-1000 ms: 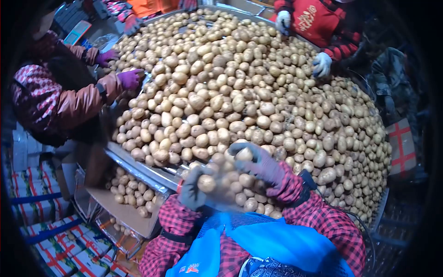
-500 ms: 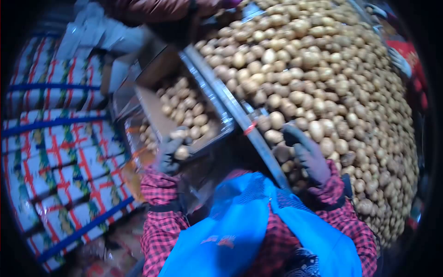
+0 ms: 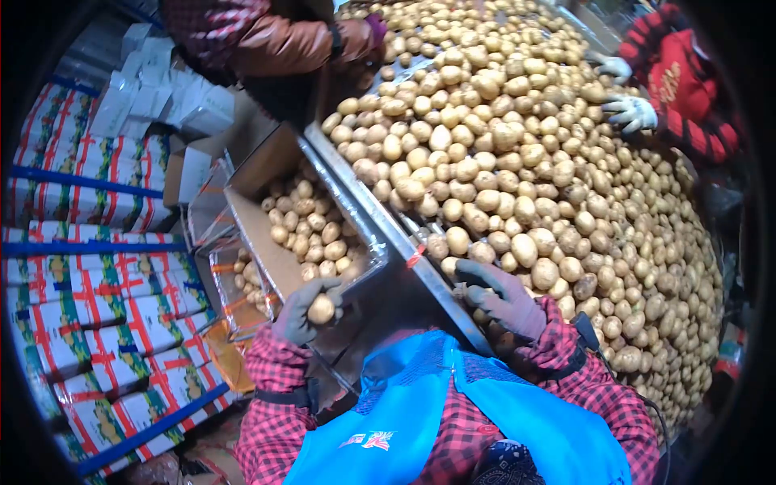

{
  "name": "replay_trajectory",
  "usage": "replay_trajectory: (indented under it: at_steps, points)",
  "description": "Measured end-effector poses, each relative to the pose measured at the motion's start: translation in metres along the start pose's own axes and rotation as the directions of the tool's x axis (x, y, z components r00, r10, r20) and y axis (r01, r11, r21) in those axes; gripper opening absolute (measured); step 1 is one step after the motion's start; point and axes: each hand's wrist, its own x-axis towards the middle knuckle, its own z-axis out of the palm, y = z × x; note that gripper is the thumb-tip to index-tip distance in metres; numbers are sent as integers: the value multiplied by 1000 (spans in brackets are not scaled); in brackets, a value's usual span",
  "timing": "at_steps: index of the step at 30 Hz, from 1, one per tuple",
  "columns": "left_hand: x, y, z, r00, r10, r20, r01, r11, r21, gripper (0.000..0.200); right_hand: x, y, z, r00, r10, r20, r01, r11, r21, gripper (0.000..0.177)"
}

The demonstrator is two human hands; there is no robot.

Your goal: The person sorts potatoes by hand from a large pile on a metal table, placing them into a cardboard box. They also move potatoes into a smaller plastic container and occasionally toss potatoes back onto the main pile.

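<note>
In a dark grey glove, my left hand (image 3: 296, 322) is closed around a potato (image 3: 321, 309) just off the near edge of an open cardboard box (image 3: 263, 250). Inside that box lie several loose potatoes (image 3: 311, 230). My right hand (image 3: 505, 301), gloved too, is at the near left border of a large potato heap (image 3: 525, 206), beside the metal rail (image 3: 388, 202). Its fingers are curled inward, and what they hold, if anything, is hidden.
Stacked printed cartons (image 3: 105, 299) with blue straps fill the left side. White boxes (image 3: 162, 97) are piled behind. Another person's sleeve (image 3: 299, 40) reaches the heap at the top; a person in red (image 3: 679, 89) has gloved hands (image 3: 630, 113) on its far right. A second potato container (image 3: 250, 283) adjoins the box.
The view has shifted, with the scene now lower and sharper. My right hand has moved left toward the rail. My left hand still grips a potato near the box's edge.
</note>
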Motion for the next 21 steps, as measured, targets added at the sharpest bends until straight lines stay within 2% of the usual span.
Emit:
replay_trajectory:
  at_steps: [1,2,3,4,5,6,8,9,10,12,13,14,15,16,17,18,19,20,21]
  points:
    - [18,4,23,993,58,103,-40,985,-169,46,-2,3,-1,1000,-17,16,17,1000,-1,51]
    - [41,-1,39,972,10,236,118,844,-523,49,-6,4,-2,999,-28,21,28,1000,-5,54]
    - [57,-9,58,958,36,283,130,829,-544,53,-12,2,-2,999,-28,-18,27,999,-20,63]
    - [70,-11,85,941,62,333,147,811,-567,57,-17,-5,5,995,55,-85,-34,972,234,74]
    - [76,-7,113,890,89,446,226,765,-603,63,-18,-6,5,990,-22,-138,47,983,180,76]
    - [84,-12,135,873,63,484,272,761,-589,67,-19,-3,2,978,-101,-181,124,985,119,79]
    - [89,-20,168,888,-13,460,309,757,-575,70,-23,-1,-6,957,-119,-265,122,992,-4,75]
    - [96,-28,174,849,-2,529,331,781,-529,72,-24,-3,-10,939,-143,-314,119,988,-95,73]
    - [95,-25,185,832,-47,552,370,790,-490,73,-24,0,-18,912,-217,-348,147,965,-217,63]
    - [99,-26,190,797,-59,601,365,841,-401,69,-31,1,-25,911,66,-406,-15,992,128,50]
    - [96,-25,197,794,-63,604,369,841,-397,69,-32,4,-29,909,67,-412,-15,992,129,50]
    - [91,-25,203,809,94,581,-44,994,-99,66,-31,11,-33,905,7,-425,29,997,77,46]
    - [87,-24,206,756,238,610,-449,866,219,63,-31,15,-33,899,-52,-435,71,997,28,41]
    - [92,-27,203,759,231,609,-445,867,225,63,-31,12,-32,898,-49,-437,71,997,35,41]
    - [103,-32,201,800,132,585,-233,967,101,59,-31,6,-32,905,-43,-423,62,998,31,41]
    - [111,-37,198,817,25,576,-7,999,-33,56,-31,2,-33,911,-39,-410,53,998,24,41]
    - [112,-37,199,814,24,580,-5,999,-35,56,-28,10,-29,910,-26,-413,57,996,62,44]
    - [112,-38,201,831,-26,555,62,997,-46,58,-23,23,-29,909,-26,-416,55,997,59,44]
    - [111,-40,203,843,-80,531,131,990,-59,59,-18,38,-29,935,-96,-341,45,987,-155,45]
